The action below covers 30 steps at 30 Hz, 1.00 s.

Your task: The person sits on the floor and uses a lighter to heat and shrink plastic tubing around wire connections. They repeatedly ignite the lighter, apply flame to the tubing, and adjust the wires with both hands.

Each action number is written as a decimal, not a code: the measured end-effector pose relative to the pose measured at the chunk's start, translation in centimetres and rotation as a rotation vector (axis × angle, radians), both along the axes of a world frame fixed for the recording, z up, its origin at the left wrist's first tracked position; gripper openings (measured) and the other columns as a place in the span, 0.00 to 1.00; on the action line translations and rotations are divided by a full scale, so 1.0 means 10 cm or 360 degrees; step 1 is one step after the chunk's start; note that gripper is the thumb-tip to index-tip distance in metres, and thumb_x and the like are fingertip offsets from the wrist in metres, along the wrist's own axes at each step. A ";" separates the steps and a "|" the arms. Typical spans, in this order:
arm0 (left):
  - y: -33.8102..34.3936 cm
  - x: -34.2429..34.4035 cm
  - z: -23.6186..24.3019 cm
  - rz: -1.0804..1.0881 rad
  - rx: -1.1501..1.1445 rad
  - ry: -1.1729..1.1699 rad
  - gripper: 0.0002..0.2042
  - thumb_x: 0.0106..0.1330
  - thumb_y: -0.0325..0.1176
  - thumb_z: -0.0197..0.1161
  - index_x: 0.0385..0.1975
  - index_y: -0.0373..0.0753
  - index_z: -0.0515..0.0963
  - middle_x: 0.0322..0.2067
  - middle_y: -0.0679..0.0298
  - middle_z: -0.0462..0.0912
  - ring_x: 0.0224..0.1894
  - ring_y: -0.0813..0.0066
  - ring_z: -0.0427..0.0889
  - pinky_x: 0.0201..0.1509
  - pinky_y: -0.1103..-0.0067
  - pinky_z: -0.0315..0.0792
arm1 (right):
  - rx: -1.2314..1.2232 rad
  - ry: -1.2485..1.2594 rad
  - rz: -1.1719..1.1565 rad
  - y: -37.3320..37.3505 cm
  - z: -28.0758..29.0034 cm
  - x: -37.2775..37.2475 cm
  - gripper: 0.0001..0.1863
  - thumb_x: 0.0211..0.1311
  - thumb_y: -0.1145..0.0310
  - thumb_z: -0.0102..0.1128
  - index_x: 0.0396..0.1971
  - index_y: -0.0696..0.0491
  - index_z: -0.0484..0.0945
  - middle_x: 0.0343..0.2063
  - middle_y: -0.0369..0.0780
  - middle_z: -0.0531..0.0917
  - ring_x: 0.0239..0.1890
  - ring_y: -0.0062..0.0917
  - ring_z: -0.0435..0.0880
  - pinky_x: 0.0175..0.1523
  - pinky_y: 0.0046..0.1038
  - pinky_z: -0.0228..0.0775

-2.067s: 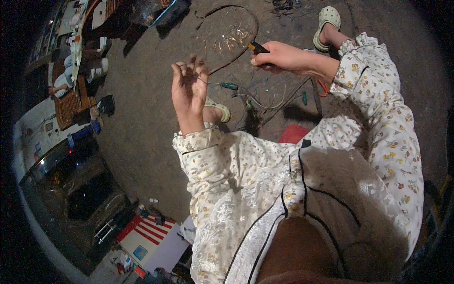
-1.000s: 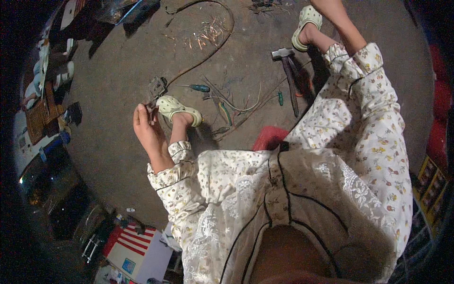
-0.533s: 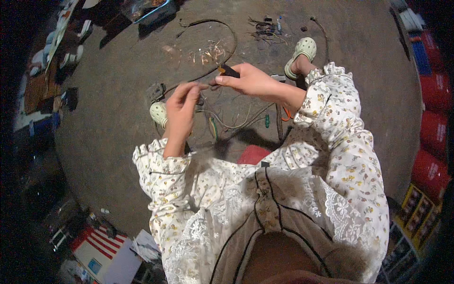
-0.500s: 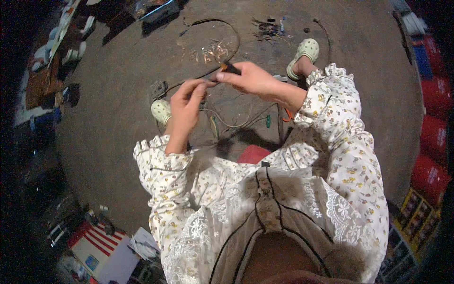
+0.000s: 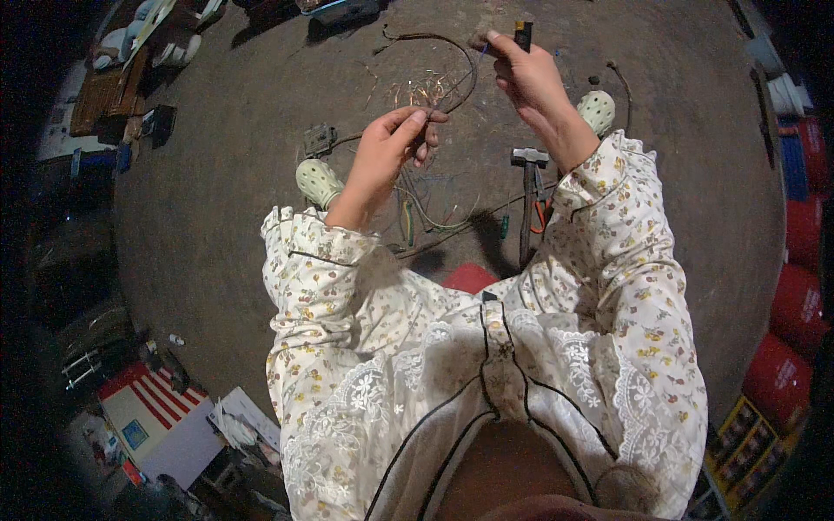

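My left hand is closed in a pinch beside the heap of copper strands, holding what looks like a thin dark wire. Farther forward and to the right, my right hand grips a small black tool with a yellow end; its exact kind is unclear. Thumb and finger of that hand also pinch a small, blurred brownish bit, with a short blue strand below it. A dark cable curves over the floor between the hands, passing close to the left fingertips.
A hammer lies near my right knee, next to orange-handled pliers and a green-handled tool. Loose wires spread between my legs. A dark block sits by my left shoe. Red containers line the right side.
My hands have drawn apart: the right moved forward and right with the black tool, the left slightly forward and right. The hammer head, covered before, now shows.
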<state>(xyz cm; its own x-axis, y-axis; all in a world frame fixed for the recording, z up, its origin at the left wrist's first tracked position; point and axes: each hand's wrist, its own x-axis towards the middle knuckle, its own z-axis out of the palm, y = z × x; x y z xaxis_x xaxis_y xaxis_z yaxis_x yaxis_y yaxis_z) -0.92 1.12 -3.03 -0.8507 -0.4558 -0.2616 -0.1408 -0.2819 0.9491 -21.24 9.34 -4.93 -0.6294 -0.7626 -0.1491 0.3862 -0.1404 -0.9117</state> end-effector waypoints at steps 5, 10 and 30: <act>-0.04 0.02 -0.02 0.0009 0.0113 0.0028 0.13 0.66 0.35 0.48 0.40 0.31 0.73 0.24 0.69 0.74 0.23 0.84 0.69 0.27 0.88 0.64 | -0.0034 -0.0083 -0.0105 -0.03 0.03 -0.10 0.09 0.59 0.64 0.53 0.25 0.53 0.70 0.13 0.28 0.64 0.14 0.12 0.58 0.19 0.17 0.49; -0.03 0.05 0.00 -0.0045 0.0330 0.0016 0.13 0.67 0.36 0.48 0.37 0.33 0.75 0.20 0.73 0.68 0.21 0.86 0.65 0.25 0.88 0.61 | -0.0089 -0.0059 -0.0208 -0.05 0.09 -0.20 0.10 0.61 0.66 0.49 0.23 0.54 0.67 0.12 0.29 0.64 0.13 0.13 0.58 0.18 0.18 0.49; 0.45 -0.15 -0.44 -0.0409 -0.1176 -0.0083 0.08 0.60 0.32 0.51 0.34 0.36 0.74 0.24 0.57 0.78 0.31 0.61 0.78 0.35 0.73 0.70 | -0.0277 -0.0596 -0.0055 -0.11 -0.06 -0.20 0.06 0.59 0.70 0.47 0.27 0.56 0.64 0.20 0.36 0.70 0.13 0.14 0.59 0.17 0.18 0.50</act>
<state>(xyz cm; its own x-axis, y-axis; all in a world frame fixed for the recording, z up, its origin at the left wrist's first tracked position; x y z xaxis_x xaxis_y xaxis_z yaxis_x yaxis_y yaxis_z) -2.42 5.59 -7.43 -0.9481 -0.3177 -0.0099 -0.1658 0.4676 0.8683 -23.22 8.27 -5.50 -0.5818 -0.7759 -0.2437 0.6792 -0.2986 -0.6705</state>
